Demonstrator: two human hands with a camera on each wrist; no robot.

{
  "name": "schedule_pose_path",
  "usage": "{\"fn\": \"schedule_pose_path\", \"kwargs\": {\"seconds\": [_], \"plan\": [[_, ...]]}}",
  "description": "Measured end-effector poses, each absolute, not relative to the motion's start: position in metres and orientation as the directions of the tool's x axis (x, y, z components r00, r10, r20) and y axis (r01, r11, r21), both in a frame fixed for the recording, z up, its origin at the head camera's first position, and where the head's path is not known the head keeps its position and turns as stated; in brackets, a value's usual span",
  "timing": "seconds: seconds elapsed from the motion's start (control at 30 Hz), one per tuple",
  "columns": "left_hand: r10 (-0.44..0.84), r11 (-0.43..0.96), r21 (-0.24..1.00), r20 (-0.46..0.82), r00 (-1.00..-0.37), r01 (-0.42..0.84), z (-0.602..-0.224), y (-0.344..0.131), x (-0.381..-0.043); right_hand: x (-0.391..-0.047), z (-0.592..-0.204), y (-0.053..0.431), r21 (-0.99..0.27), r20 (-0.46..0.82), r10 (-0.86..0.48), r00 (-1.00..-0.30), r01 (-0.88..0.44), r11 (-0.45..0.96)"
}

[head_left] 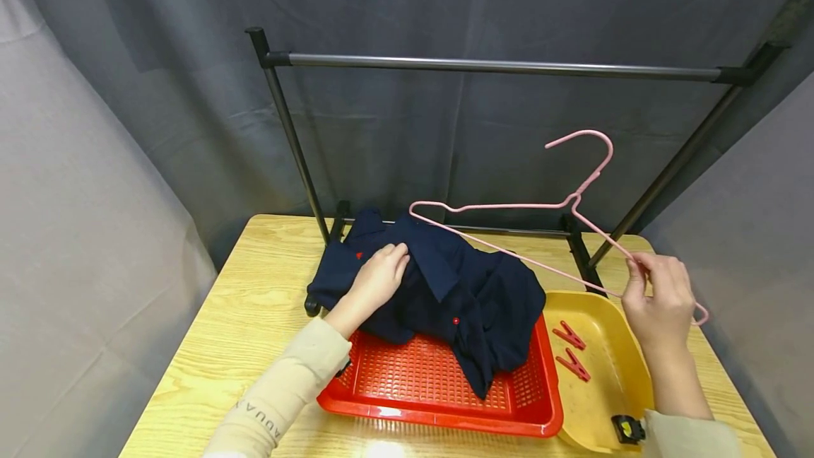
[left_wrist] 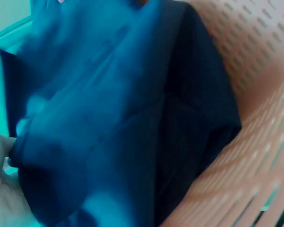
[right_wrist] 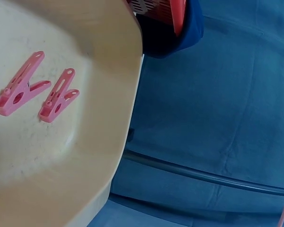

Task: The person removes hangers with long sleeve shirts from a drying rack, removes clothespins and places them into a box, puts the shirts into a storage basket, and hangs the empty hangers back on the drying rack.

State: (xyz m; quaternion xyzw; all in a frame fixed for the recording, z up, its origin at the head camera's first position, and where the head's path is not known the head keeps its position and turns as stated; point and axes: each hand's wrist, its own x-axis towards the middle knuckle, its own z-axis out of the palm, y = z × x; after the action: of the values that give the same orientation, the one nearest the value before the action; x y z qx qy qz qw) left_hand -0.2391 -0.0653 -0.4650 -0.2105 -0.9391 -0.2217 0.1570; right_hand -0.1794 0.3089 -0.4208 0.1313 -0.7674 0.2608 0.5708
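My left hand (head_left: 380, 276) pinches a dark navy collared shirt (head_left: 502, 295) near its collar. The shirt lies bunched over the back of a red perforated basket (head_left: 439, 421), with part of it hanging inside. In the left wrist view, the fingers (left_wrist: 4, 189) at the left edge hold a fold of the cloth (left_wrist: 109, 123). My right hand (head_left: 661, 302) grips a pink hanger (head_left: 509, 206) by one shoulder, above the yellow tray. The hanger's hook points up, and its far end overlaps the shirt in the head view.
A yellow tray (head_left: 613, 373) right of the basket holds two red clothespins (head_left: 574, 365). Behind stands a garment rack with a horizontal bar (head_left: 496, 66) and dark side posts (head_left: 295, 147). Grey curtains (head_left: 407, 6) surround the wooden table (head_left: 210, 331).
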Motion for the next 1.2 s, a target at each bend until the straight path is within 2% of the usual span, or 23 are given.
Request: {"fn": "schedule_pose_path", "kwargs": {"seconds": [0.2, 0.4, 0.53, 0.77, 0.9, 1.03, 1.2], "plan": [[0.415, 0.815, 0.304, 0.289, -0.863, 0.494, -0.479, -0.055, -0.238, -0.179, -0.421, 0.308, -0.254, 0.939, 0.093, -0.330, -0.488, 0.835], [0.459, 0.814, 0.268, 0.248, -0.853, 0.515, -0.490, -0.050, -0.236, -0.176, -0.413, 0.298, -0.262, 0.940, 0.104, -0.325, -0.492, 0.831], [0.486, 0.820, 0.247, 0.176, -0.856, 0.516, -0.494, -0.048, -0.232, -0.171, -0.404, 0.289, -0.267, 0.939, 0.108, -0.325, -0.496, 0.826], [0.486, 0.862, 0.170, -0.006, -0.874, 0.478, -0.507, -0.045, -0.224, -0.177, -0.417, 0.300, -0.258, 0.940, 0.098, -0.326, -0.496, 0.829], [0.489, 0.867, 0.127, -0.036, -0.872, 0.481, -0.509, -0.044, -0.221, -0.182, -0.423, 0.305, -0.250, 0.944, 0.094, -0.317, -0.498, 0.831], [0.490, 0.869, 0.115, -0.076, -0.868, 0.481, -0.506, -0.045, -0.221, -0.183, -0.425, 0.305, -0.246, 0.946, 0.093, -0.312, -0.497, 0.832], [0.490, 0.870, 0.159, -0.162, -0.857, 0.467, -0.494, -0.049, -0.226, -0.183, -0.426, 0.304, -0.250, 0.943, 0.096, -0.319, -0.489, 0.836]]}}
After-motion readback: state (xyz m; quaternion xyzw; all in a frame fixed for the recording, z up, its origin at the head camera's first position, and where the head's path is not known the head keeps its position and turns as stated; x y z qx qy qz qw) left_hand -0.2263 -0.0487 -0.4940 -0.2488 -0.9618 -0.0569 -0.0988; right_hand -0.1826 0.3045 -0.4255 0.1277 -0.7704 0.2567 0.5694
